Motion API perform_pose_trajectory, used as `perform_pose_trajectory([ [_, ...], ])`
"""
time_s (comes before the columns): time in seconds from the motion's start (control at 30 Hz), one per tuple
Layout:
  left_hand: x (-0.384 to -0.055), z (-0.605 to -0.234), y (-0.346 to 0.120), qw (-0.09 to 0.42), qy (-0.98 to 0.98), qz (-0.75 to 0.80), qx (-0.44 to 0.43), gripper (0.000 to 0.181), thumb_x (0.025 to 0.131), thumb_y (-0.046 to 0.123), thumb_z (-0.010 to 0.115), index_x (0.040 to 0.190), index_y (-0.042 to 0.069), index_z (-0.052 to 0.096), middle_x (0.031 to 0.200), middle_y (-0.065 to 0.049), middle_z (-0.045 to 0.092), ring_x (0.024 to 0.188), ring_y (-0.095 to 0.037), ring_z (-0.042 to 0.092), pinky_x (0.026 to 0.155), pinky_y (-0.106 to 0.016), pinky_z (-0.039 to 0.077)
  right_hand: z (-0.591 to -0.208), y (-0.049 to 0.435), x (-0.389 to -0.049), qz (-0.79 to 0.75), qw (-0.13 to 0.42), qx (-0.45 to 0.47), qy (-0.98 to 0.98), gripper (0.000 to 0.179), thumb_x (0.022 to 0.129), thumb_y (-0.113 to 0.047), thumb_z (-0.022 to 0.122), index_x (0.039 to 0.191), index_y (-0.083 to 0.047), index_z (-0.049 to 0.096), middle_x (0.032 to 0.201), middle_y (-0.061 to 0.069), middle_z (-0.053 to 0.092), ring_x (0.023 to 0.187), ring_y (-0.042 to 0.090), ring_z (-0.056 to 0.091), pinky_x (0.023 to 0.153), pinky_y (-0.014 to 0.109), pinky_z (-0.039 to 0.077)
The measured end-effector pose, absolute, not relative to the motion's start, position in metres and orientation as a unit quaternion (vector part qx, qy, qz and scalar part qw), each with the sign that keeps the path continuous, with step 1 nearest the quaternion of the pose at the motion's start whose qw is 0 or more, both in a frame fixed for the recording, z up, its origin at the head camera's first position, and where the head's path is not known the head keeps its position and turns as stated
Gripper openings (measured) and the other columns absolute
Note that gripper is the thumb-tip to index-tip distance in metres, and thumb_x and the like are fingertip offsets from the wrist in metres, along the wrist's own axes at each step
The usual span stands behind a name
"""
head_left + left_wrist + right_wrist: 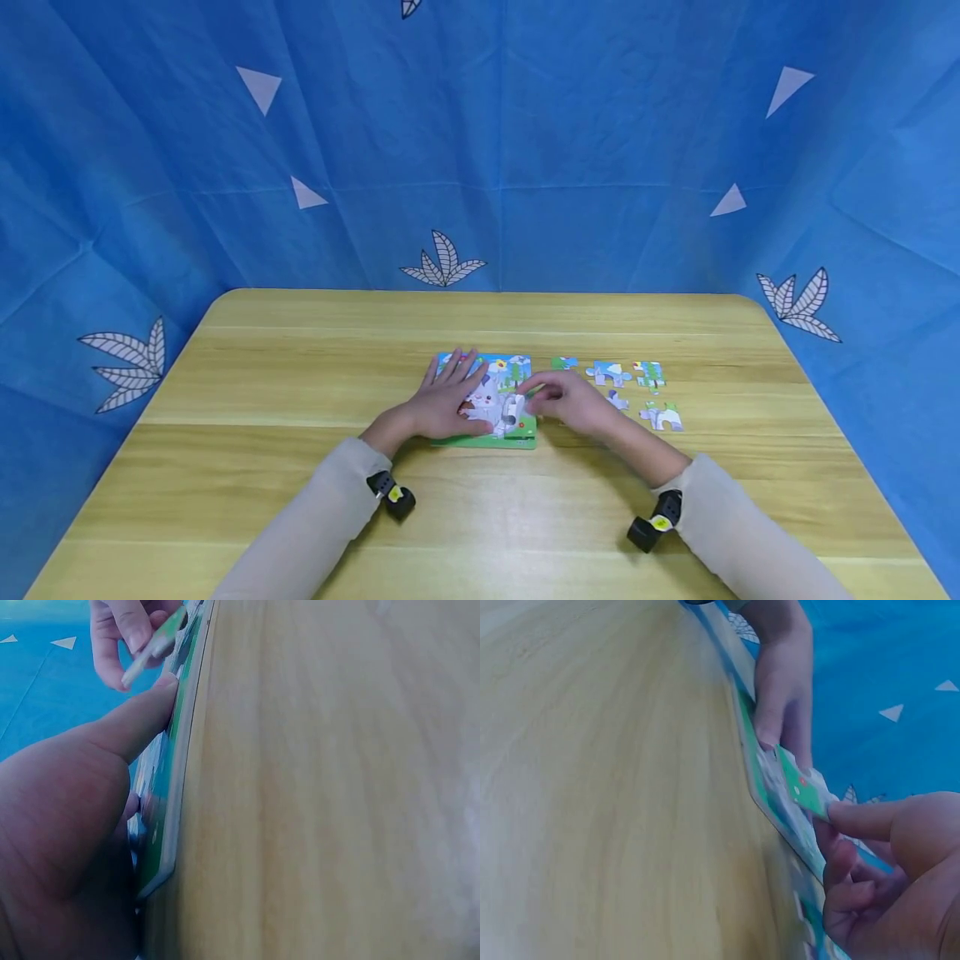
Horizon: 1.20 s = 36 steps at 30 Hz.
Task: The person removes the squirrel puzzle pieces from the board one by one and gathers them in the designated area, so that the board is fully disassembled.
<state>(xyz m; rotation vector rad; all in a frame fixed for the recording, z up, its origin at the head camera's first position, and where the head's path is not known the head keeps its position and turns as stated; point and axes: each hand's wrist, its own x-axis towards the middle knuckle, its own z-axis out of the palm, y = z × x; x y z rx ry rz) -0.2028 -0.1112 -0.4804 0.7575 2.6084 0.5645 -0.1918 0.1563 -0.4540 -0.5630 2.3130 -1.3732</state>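
Observation:
A picture puzzle board (486, 442) with a green lower border lies flat on the table. My left hand (448, 408) rests on its left part with fingers spread, covering much of the picture. In the left wrist view the left thumb (146, 712) presses near the board's edge. My right hand (573, 402) pinches a puzzle piece (804, 787) between thumb and fingers, over the board's right side. That piece is green with a small red spot, and it is tilted up from the board in both wrist views.
Right of the board lie several loose puzzle pieces, among them a green-and-white one (662, 416), a blue one (608, 372) and one with trees (649, 375). The wooden table (322, 358) ends at the back against a blue curtain (570, 150).

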Motion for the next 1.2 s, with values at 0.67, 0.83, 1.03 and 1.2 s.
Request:
perform_pose_trajectory([
  [0.67, -0.198, -0.470, -0.111, 0.184, 0.922, 0.202, 0.275, 0.100, 0.094, 0.060, 0.062, 0.165, 0.013, 0.010, 0.171, -0.008, -0.008, 0.155, -0.030, -0.017, 0.119, -0.054, -0.018, -0.426, 0.273, -0.176, -0.505, 0.245, -0.184, 0.807, 0.035, 0.100, -0.013, 0.066, 0.129, 0.006, 0.061, 0.102, 0.011, 0.071, 0.092, 0.020, 0.067, 0.073, 0.034, 0.053],
  [0.83, -0.198, -0.470, -0.111, 0.185, 0.922, 0.202, 0.274, 0.099, 0.094, 0.059, 0.062, 0.165, 0.013, 0.010, 0.171, -0.008, -0.008, 0.155, -0.030, -0.017, 0.120, -0.055, -0.017, -0.427, 0.308, -0.168, -0.515, 0.258, -0.188, 0.796, 0.035, 0.102, -0.010, 0.062, 0.130, 0.011, 0.058, 0.102, 0.007, 0.073, 0.094, 0.016, 0.069, 0.081, 0.030, 0.056],
  [1.03, -0.198, -0.469, -0.111, 0.182, 0.923, 0.200, 0.273, 0.100, 0.094, 0.060, 0.062, 0.165, 0.014, 0.010, 0.171, -0.007, -0.008, 0.155, -0.029, -0.017, 0.120, -0.054, -0.018, -0.433, 0.344, -0.162, -0.529, 0.290, -0.220, 0.767, 0.030, 0.103, -0.003, 0.057, 0.127, 0.014, 0.057, 0.101, 0.005, 0.073, 0.091, 0.013, 0.069, 0.078, 0.028, 0.056],
  [1.2, -0.197, -0.468, -0.111, 0.181, 0.924, 0.202, 0.270, 0.099, 0.094, 0.059, 0.063, 0.165, 0.014, 0.010, 0.171, -0.007, -0.008, 0.155, -0.029, -0.016, 0.120, -0.054, -0.018, -0.440, 0.358, -0.160, -0.528, 0.311, -0.223, 0.758, 0.029, 0.102, -0.002, 0.058, 0.126, 0.015, 0.057, 0.102, 0.005, 0.072, 0.090, 0.011, 0.067, 0.078, 0.027, 0.056],
])
